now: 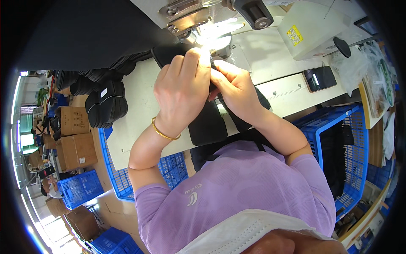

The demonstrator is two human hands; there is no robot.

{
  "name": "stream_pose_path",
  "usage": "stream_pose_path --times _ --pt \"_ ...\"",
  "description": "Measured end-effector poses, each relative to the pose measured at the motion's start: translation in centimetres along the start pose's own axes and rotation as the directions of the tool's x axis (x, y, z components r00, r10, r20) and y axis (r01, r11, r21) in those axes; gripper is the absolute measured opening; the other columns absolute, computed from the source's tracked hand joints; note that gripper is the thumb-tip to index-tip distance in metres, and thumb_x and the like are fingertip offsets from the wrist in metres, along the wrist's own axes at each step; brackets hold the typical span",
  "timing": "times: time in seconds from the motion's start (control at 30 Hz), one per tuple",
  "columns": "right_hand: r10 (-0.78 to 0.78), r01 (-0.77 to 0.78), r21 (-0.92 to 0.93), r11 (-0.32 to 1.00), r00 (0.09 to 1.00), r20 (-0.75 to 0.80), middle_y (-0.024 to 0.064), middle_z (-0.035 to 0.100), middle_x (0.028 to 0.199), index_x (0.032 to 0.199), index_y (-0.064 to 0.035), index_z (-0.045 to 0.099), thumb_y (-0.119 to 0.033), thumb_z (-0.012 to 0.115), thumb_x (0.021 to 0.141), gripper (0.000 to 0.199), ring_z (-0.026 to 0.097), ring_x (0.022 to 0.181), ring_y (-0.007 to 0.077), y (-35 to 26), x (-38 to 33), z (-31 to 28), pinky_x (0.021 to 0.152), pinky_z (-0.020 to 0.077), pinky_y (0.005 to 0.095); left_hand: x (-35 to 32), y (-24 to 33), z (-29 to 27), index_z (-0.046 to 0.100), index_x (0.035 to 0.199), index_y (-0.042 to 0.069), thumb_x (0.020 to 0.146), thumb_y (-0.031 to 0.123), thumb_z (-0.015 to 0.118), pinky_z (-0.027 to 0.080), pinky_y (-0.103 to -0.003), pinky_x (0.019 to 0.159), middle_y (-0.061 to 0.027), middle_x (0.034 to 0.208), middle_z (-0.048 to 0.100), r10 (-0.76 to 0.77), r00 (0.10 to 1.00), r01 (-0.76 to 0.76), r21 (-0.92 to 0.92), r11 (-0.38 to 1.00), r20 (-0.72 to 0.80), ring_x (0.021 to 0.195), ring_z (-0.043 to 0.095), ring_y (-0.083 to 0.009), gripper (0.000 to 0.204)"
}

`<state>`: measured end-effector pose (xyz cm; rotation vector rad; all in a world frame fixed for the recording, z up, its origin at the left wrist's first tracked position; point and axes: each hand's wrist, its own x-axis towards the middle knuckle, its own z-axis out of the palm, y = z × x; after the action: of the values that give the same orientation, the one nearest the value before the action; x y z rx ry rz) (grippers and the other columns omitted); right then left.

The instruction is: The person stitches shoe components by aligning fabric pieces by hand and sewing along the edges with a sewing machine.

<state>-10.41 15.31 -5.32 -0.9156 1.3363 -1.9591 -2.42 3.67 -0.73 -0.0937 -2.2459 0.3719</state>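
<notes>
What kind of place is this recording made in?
Most likely a sewing workshop or small factory. Both hands, left hand and right hand, hold a black fabric piece at a lit sewing machine. Stacked black pieces, blue crates and cardboard boxes surround the table.

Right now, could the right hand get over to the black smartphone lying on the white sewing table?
Probably yes. The right hand is pinching the black fabric piece together with the left hand, so it would have to let go first. The black smartphone lies to its right across bare white sewing table, with nothing between.
</notes>
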Motion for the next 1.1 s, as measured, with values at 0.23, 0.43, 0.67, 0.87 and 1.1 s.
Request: stream_pose_path --times 0.23,0.43,0.67,0.87,1.1 --pt "0.011 -0.011 0.025 1.000 1.000 -0.001 0.0042 0.065 0.081 0.103 0.0029 0.063 -0.013 0.050 0.100 0.021 0.064 0.067 0.0084 -0.2 0.7 -0.1 0.058 0.0538 0.0234 0.3 -0.5 0.6 0.064 0.080 0.005 0.060 0.011 0.064 0.043 -0.027 0.052 -0.0030 0.089 0.060 0.009 0.999 -0.009 0.005 1.000 -0.036 0.067 0.053 -0.0151 0.021" --pt "-0.018 0.020 0.091 0.996 1.000 -0.022 0.0044 0.067 0.084 0.103 0.0021 0.064 -0.010 0.047 0.100 0.021 0.066 0.067 0.0093 0.0 1.0 0.0 0.058 0.0528 0.0223 -0.8 -0.8 -0.4 0.069 0.102 0.000 0.072 0.013 0.072 0.050 -0.035 0.075 -0.0092 0.107 0.065 -0.105 0.993 0.085 -0.319 0.944 -0.045 0.087 0.062 -0.0255 0.033" --pt "0.079 -0.076 -0.035 0.997 0.992 0.101 0.0065 0.069 0.095 0.118 0.0046 0.062 -0.007 0.044 0.102 0.026 0.067 0.079 0.0100 -1.3 0.8 -0.7 0.064 0.0535 0.0205 -3.3 -2.1 -0.6 0.051 0.132 -0.005 0.099 0.020 0.057 0.041 -0.039 0.101 -0.0161 0.130 0.056 -0.494 0.866 0.399 -0.494 0.773 -0.074 0.123 0.048 -0.0277 0.042" --pt "-0.021 0.029 -0.079 0.996 0.995 0.100 0.0111 0.068 0.100 0.114 0.0063 0.062 -0.011 0.048 0.101 0.026 0.068 0.089 0.0183 -0.9 -0.6 -2.2 0.078 0.0537 0.0276 -3.7 -2.5 0.5 0.048 0.135 -0.002 0.099 0.014 0.056 0.035 -0.034 0.106 -0.0083 0.132 0.051 -0.773 0.542 0.529 -0.848 0.010 0.329 0.121 0.049 -0.0163 0.041" --pt "-0.183 0.048 -0.941 0.334 0.983 -0.015 0.0162 0.051 0.114 0.128 0.0014 0.051 -0.030 0.080 0.074 0.069 0.051 0.108 0.0334 3.8 -5.7 -8.0 0.094 0.0423 0.0440 -2.7 -6.4 2.8 0.052 0.127 -0.004 0.088 0.011 0.065 0.045 -0.035 0.097 -0.0106 0.121 0.057 -0.520 0.474 0.581 -0.696 -0.421 0.710 0.115 0.053 -0.0188 0.044"
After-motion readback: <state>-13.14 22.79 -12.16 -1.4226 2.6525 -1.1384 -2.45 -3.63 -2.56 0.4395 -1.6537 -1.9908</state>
